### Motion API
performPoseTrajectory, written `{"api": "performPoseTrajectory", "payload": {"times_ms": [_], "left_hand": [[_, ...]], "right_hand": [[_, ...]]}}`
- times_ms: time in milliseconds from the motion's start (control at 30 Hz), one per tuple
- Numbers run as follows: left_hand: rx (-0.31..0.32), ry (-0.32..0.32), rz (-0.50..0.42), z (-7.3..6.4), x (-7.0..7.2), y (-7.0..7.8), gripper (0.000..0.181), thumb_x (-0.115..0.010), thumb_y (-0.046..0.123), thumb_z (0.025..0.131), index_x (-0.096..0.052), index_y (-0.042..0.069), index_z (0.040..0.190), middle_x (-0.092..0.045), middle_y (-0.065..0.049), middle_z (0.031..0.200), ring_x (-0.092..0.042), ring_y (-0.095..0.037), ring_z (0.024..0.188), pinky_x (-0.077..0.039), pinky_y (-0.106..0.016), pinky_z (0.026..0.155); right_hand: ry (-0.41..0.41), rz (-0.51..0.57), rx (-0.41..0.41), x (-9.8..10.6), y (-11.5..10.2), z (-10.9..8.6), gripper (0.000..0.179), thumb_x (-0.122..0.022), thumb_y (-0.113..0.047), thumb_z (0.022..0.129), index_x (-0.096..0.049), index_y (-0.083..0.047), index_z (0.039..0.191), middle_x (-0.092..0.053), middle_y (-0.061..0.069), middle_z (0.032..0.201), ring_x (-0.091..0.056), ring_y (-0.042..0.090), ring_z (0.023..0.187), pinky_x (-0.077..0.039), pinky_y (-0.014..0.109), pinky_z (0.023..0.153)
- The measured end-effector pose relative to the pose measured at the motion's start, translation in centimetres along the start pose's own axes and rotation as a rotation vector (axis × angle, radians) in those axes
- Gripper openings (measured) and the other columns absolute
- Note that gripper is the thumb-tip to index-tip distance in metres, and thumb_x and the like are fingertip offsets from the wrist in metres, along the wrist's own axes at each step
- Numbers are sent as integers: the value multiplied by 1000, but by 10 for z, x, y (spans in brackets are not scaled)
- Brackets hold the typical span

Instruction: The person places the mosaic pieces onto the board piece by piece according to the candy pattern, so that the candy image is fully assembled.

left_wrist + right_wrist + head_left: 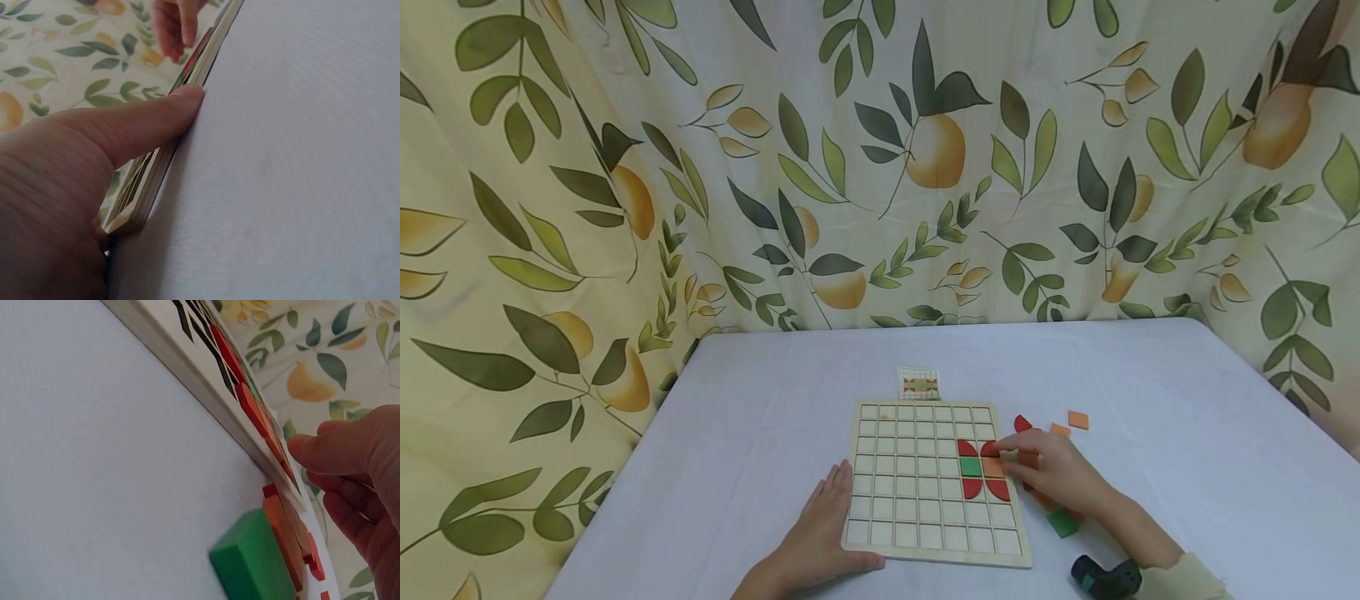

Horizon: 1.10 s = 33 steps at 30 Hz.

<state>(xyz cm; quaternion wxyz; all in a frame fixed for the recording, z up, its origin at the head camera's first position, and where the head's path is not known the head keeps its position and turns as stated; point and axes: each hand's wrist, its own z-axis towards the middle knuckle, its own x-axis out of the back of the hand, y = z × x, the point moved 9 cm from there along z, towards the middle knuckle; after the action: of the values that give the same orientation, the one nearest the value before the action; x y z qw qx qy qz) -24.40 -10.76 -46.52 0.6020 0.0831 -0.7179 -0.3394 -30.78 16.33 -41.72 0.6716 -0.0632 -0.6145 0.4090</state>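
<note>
A wooden grid board (901, 508) lies on the table. On its right side sit red quarter-round pieces (972, 488), a green square (970, 466) and an orange square (992, 467). My left hand (820, 533) rests against the board's near left corner, fingers along the left edge and thumb (147, 128) against the front edge. My right hand (1060, 471) is over the board's right edge, its index fingertip at the upper right red piece (987, 448). In the right wrist view, the bent fingers and thumb (325, 450) show no piece between them; the far side is hidden.
Behind the board stands a small pattern card (919, 384). Loose pieces lie right of the board, among them a green block (1063, 523), an orange tile (1078, 420) and a red piece (1022, 423), some under the right hand. A patterned curtain (737, 250) hangs behind the white table (760, 400).
</note>
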Motion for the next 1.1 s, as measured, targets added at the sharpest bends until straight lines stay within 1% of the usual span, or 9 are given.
{"api": "performPoseTrajectory", "payload": {"times_ms": [167, 300, 400, 567, 733, 800, 900, 1000, 1100], "left_hand": [[-2, 2, -9, 0, 0, 1, 125, -63, 72, 63, -9, -5, 145, -6, -19, 151, -1, -29, 138, -6, -49, 108], [-2, 4, -12, 1, 0, 0, 125, -62, 73, 63, -9, -5, 145, -6, -19, 151, -1, -29, 138, -6, -49, 108], [0, 2, -10, 1, 0, 0, 125, -62, 73, 63, -9, -4, 145, -6, -19, 151, -1, -29, 138, -6, -49, 108], [-1, 4, -8, 0, 1, 0, 125, -63, 72, 62, -10, -5, 145, -7, -19, 151, -3, -29, 138, -7, -50, 108], [11, -2, -13, 0, 0, 0, 125, -63, 73, 62, -9, -4, 145, -7, -19, 151, -2, -29, 138, -6, -49, 108], [14, -4, -12, 0, 0, -1, 125, -63, 73, 62, -9, -4, 145, -6, -19, 151, -2, -29, 138, -6, -49, 108], [10, -2, -12, 0, 0, 0, 125, -63, 73, 62, -10, -4, 145, -7, -19, 151, -2, -29, 138, -7, -49, 108], [3, 0, -13, 0, 0, 0, 125, -63, 73, 62, -10, -5, 145, -7, -19, 151, -2, -29, 138, -7, -50, 108], [-1, 0, -17, 0, 0, 0, 124, -63, 72, 63, -10, -5, 144, -7, -20, 151, -3, -30, 138, -7, -50, 108]], "right_hand": [[38, -2, -33, 10, 9, -2, 28, -74, -9, 77, -70, -10, 105, -66, -4, 96, -58, 15, 86, -52, 33, 75], [75, 26, -112, 22, 24, -5, 27, -73, -11, 78, -70, -10, 105, -66, 1, 99, -58, 24, 96, -49, 47, 81], [93, 48, -126, 29, 30, -7, 27, -72, -10, 80, -69, -8, 106, -66, 5, 101, -57, 30, 101, -46, 53, 81], [106, 31, -110, 33, 33, -8, 27, -72, -10, 80, -69, -9, 106, -67, 4, 100, -57, 28, 98, -49, 49, 79], [124, 3, -104, 37, 38, -10, 27, -73, -9, 79, -69, -8, 106, -68, 2, 98, -57, 23, 93, -51, 36, 75], [133, -3, -107, 39, 40, -10, 27, -73, -9, 79, -69, -7, 105, -67, 2, 97, -57, 23, 91, -51, 34, 74], [135, 7, -146, 42, 47, -11, 28, -73, -12, 79, -69, -7, 107, -66, 3, 98, -55, 25, 94, -51, 39, 77], [131, 40, -211, 46, 58, -13, 31, -71, -16, 81, -67, -5, 110, -65, 10, 104, -52, 33, 104, -46, 51, 85], [131, 67, -278, 50, 68, -17, 35, -69, -18, 83, -64, -2, 114, -63, 16, 109, -48, 38, 112, -41, 57, 87]]}}
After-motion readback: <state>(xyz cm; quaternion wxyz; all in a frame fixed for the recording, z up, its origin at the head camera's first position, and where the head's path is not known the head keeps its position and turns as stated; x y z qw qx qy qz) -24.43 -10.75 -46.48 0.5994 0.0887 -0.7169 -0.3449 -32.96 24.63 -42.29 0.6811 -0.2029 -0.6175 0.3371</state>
